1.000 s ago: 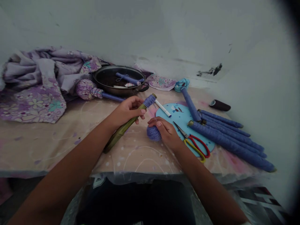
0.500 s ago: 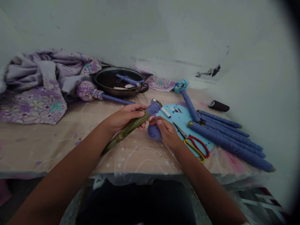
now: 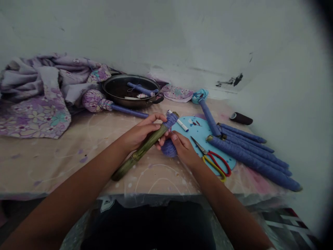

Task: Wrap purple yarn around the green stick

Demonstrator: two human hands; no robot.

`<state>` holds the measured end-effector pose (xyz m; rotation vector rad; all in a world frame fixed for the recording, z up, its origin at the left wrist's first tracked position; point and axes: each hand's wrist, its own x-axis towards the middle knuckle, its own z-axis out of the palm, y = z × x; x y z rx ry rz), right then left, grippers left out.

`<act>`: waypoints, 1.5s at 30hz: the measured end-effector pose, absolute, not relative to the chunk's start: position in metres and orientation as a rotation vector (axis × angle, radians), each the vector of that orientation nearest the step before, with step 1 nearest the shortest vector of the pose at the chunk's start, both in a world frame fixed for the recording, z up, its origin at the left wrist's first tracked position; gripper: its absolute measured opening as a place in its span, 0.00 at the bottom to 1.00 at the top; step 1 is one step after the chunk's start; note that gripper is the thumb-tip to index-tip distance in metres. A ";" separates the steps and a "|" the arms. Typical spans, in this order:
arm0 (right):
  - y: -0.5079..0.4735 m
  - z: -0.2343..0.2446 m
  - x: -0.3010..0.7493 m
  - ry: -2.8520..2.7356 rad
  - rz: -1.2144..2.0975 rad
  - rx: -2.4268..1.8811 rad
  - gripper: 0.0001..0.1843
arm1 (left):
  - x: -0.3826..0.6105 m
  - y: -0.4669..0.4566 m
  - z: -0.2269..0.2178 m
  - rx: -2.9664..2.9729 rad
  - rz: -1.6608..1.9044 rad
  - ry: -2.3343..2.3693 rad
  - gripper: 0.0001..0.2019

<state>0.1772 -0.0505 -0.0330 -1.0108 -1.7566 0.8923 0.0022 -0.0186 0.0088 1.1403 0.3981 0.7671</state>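
Observation:
My left hand (image 3: pixel 140 133) is shut around a green bamboo stick (image 3: pixel 137 156), which slants up to the right across the table. Its upper end carries a band of wound violet-blue yarn (image 3: pixel 171 120). My right hand (image 3: pixel 183 149) grips a ball of the same yarn (image 3: pixel 168 148), partly hidden by my fingers, close beside the stick's wrapped end. A white marker pen (image 3: pixel 182 125) lies just past that end. Red-and-yellow handled scissors (image 3: pixel 210 158) rest on a light-blue foam board (image 3: pixel 200 133) to the right of my right hand.
Several yarn-wrapped sticks (image 3: pixel 249 156) lie at the right. A dark pan (image 3: pixel 130 88) holding another wrapped stick stands at the back, beside crumpled floral cloth (image 3: pixel 33 107). A dark spool (image 3: pixel 241 118) sits by the wall. The table's near edge runs below my forearms.
The bamboo stick has swung lower and to the right, bringing its wrapped end nearer the yarn ball. The marker pen now lies just beyond that end. My right hand has barely moved.

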 end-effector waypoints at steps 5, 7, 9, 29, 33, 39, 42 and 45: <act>-0.050 -0.035 0.178 -1.727 0.913 -1.024 0.21 | 0.006 -0.022 0.005 1.095 0.764 0.362 0.15; -0.048 -0.037 0.178 -1.724 0.909 -1.028 0.20 | 0.007 -0.021 0.003 1.116 0.755 0.373 0.17; -0.047 -0.038 0.179 -1.711 0.861 -1.052 0.18 | 0.008 -0.020 0.002 1.122 0.733 0.400 0.15; -0.047 -0.035 0.179 -1.653 0.797 -1.143 0.17 | 0.006 -0.016 -0.001 1.073 0.655 0.558 0.11; -0.046 -0.036 0.179 -1.683 0.830 -1.150 0.19 | 0.008 -0.017 0.000 1.012 0.607 0.522 0.09; -0.046 -0.037 0.178 -1.696 0.831 -1.146 0.19 | 0.013 -0.019 -0.002 1.034 0.682 0.495 0.15; -0.047 -0.035 0.178 -1.727 0.800 -1.116 0.19 | 0.015 -0.018 -0.003 1.048 0.703 0.522 0.12; -0.048 -0.033 0.178 -1.770 0.728 -1.102 0.18 | 0.014 -0.018 -0.002 1.049 0.707 0.559 0.11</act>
